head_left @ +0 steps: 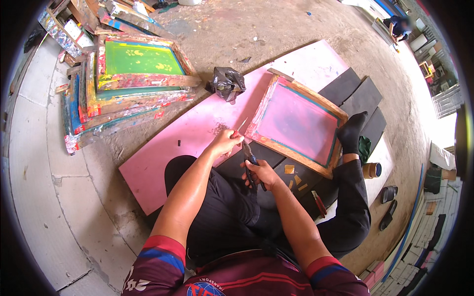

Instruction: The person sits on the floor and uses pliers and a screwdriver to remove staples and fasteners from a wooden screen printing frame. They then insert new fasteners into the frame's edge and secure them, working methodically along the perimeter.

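My left hand [226,143] is closed round a small tool with a red handle [235,133]; its thin metal tip points up and away, and its exact kind is unclear. My right hand [261,174] grips dark-handled pliers [250,154], whose jaws reach up close to my left fingers. Just right of both hands lies a wooden-framed printing screen [303,124] with pinkish mesh. Its near left corner is beside the plier jaws. Dark scraps [220,127] and a small black piece [179,143] are on the pink board [163,170] to the left.
A crumpled black plastic bag [228,84] sits beyond my left hand. Paint-stained screens [143,59] are stacked at far left. Red-handled pliers [319,204], tan scraps [290,169] and a round container [371,170] lie right, near my foot [351,133]. Another person [398,27] works far off.
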{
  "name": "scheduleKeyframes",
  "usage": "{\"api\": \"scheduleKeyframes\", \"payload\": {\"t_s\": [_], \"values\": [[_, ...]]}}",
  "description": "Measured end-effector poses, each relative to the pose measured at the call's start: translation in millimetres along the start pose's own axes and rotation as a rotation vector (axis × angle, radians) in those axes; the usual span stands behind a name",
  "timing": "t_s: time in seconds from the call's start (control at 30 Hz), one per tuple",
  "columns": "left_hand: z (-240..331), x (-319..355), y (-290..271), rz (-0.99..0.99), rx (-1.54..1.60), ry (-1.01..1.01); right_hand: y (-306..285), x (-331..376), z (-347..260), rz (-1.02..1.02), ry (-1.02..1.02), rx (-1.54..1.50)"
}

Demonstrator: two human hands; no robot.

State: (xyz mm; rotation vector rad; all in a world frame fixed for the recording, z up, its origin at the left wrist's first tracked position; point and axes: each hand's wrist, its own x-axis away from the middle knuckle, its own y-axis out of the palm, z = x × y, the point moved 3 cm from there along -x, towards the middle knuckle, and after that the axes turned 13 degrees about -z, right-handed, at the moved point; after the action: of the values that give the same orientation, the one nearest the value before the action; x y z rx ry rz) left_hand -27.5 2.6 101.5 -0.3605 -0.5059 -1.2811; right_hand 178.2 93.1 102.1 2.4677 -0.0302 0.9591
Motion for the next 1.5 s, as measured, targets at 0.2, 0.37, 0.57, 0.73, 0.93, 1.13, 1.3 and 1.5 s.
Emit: {"api": "scheduleKeyframes", "payload": {"t_s": [0.2, 0.37, 0.57, 0.73, 0.93, 1.13, 1.3, 1.5], "values": [[-2, -2, -2, 0.015, -0.004, -0.031, 1, 2, -9, -0.057, 0.009, 0.005], [-3, -5, 2, 0.072, -0.004, -0.006, -10, 5, -12, -0.026, 0.005, 0.032], [-18, -10, -22, 0.409, -0.37, -0.079, -50, 23, -19, 0.008, 0.058, 0.089], [-13, 0, -35, 0.513, -0.44, -0.206, -70, 32, -32, -0.008, 0.094, 0.106], [-13, -1, -37, 0.492, -0.488, -0.301, -88, 24, -39, -0.096, 0.165, 0.15], [-14, 0, -35, 0.502, -0.479, -0.293, -97, 19, -54, -0.124, 0.245, 0.134], [-6, 2, -32, 0.498, -0.473, -0.339, -93, 11, -43, 0.095, 0.26, 0.434], [-4, -2, -27, 0.473, -0.449, -0.251, -72, 0, -15, 0.425, 0.127, 0.631]]}}
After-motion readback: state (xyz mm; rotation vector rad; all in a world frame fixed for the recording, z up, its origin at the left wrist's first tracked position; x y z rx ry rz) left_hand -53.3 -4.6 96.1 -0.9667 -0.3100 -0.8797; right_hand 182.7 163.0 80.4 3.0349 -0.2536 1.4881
